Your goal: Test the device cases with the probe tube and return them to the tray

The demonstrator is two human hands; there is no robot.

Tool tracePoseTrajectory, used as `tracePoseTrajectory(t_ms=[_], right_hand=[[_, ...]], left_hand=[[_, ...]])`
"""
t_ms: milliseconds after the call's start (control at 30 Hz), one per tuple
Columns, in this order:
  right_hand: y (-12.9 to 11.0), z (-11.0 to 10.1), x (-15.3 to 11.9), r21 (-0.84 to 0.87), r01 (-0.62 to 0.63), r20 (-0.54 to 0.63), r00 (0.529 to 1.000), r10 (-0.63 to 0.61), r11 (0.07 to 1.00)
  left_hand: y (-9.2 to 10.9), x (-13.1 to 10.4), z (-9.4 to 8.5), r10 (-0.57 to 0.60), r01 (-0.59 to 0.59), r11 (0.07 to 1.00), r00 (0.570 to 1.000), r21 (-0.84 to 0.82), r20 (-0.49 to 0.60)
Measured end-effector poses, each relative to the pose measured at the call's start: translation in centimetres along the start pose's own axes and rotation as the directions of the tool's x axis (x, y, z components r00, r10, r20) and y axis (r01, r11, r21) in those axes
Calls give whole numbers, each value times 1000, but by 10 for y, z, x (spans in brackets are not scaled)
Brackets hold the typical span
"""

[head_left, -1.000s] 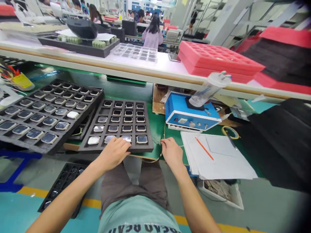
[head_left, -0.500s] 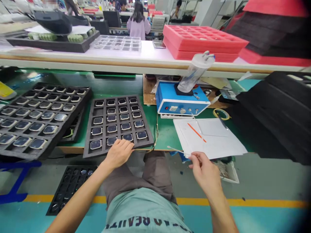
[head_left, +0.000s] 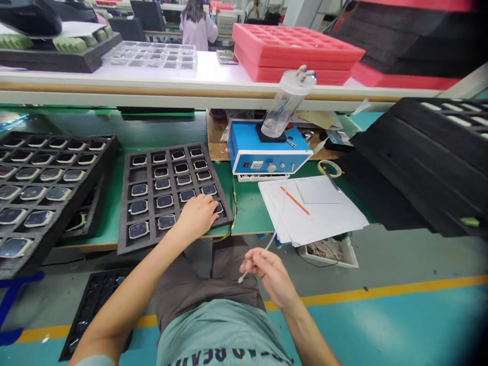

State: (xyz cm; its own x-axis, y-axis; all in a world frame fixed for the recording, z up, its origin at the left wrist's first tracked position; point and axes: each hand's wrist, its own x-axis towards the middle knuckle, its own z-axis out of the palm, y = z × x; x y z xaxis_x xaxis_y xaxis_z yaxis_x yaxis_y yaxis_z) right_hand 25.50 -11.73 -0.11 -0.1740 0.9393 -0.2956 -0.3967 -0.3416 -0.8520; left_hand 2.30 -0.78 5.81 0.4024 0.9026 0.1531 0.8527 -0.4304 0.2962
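A dark foam tray [head_left: 152,240] with rows of square watch cases lies at the green bench's front edge, one slot at its upper left without a watch. My left hand [head_left: 198,216] rests over its lower right corner, fingers bent onto a watch case [head_left: 218,207] that they partly cover. Below the bench edge, above my lap, my right hand [head_left: 263,267] pinches a thin clear tube with a pale tip [head_left: 241,279]. The tube runs up towards the white papers [head_left: 324,218]. Behind them stands a blue control box [head_left: 270,156] with a clear cylinder [head_left: 285,104] on top.
Another watch tray [head_left: 82,193] is stacked at the left. An orange stick [head_left: 295,200] lies on the papers, with a tape roll [head_left: 330,169] behind. Black foam sheets [head_left: 412,168] lean at the right. Red foam trays [head_left: 293,56] sit on the shelf. A person [head_left: 198,28] is beyond.
My left hand has shifted right over the tray, onto a watch at its right side. My right hand has moved left and down with the tube, whose tip now points down. The view has turned slightly.
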Motion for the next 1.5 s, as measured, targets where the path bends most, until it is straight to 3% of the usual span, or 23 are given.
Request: tracePoseTrajectory(t_ms=[100,200,267,367,467,567,700,800,933,1200,1500], right_hand=[[-11,18,14,-57,101,245,966,-84,993],[-26,35,37,-43,237,341,916,-209,971],[-37,43,58,-27,334,296,903,-312,942],[-48,50,94,-54,510,108,858,-503,859],[-53,53,126,-104,598,-16,798,-602,795],[-48,55,147,-148,632,-58,762,-645,761],[-32,59,156,-214,672,-79,712,-698,710],[-18,61,152,-255,695,-70,680,-730,672],[-11,58,149,-393,680,-65,651,-756,619],[-16,57,153,-358,762,24,585,-810,540],[-21,58,151,-331,777,56,582,-811,535]], left_hand=[[-2,11,1,-20,19,994,1000,-109,-8],[-8,6,3,-103,77,962,991,-260,-88],[-13,2,7,-207,130,914,964,-384,-166],[-13,1,18,-367,166,781,902,-602,-227],[-6,10,32,-472,141,602,857,-786,-207],[4,19,41,-556,122,433,816,-893,-158],[14,21,41,-627,102,304,770,-947,-118],[20,17,40,-649,89,279,752,-956,-120],[24,14,39,-630,89,296,766,-951,-124],[23,17,38,-622,108,337,771,-935,-135],[24,17,38,-622,101,321,772,-942,-130]])
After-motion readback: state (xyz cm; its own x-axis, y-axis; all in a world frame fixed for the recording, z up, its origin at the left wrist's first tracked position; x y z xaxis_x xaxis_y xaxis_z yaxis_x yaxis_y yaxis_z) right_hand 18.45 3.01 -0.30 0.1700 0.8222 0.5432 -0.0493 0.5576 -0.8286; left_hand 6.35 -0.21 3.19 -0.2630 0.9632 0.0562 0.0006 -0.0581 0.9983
